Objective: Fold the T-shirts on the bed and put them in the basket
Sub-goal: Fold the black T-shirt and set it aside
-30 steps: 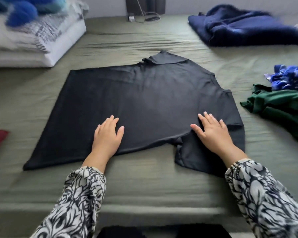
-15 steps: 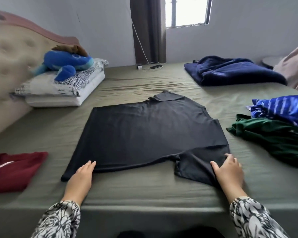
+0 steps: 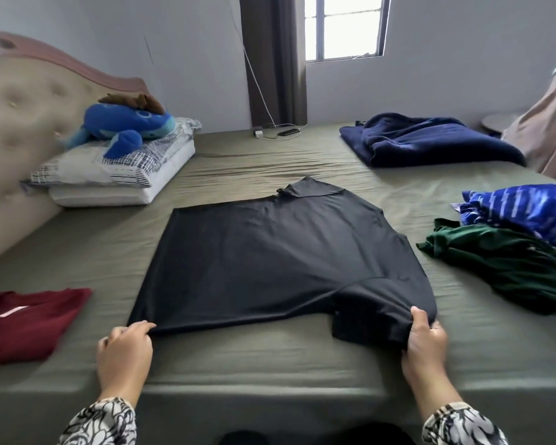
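A black T-shirt [image 3: 270, 258] lies spread on the green bed sheet [image 3: 270, 358], its collar pointing away from me. My left hand [image 3: 124, 351] pinches its near left corner at the hem. My right hand [image 3: 426, 343] grips the near right part by the sleeve and lifts that cloth slightly off the bed. A folded dark red T-shirt [image 3: 26, 322] lies at the left edge. At the right, a crumpled green T-shirt [image 3: 507, 268] lies partly under a blue striped one [image 3: 527, 210]. No basket is in view.
Pillows [image 3: 116, 175] with a blue plush toy [image 3: 126, 126] lie against the padded headboard [image 3: 16, 123] at the left. A navy blanket [image 3: 427, 139] lies at the far right. A charger and phone [image 3: 280, 131] rest by the curtain under the window.
Both hands slid from flat on the shirt back to its near edge and closed on the cloth. The right side now lifts a little. The view tilted up, showing the room.
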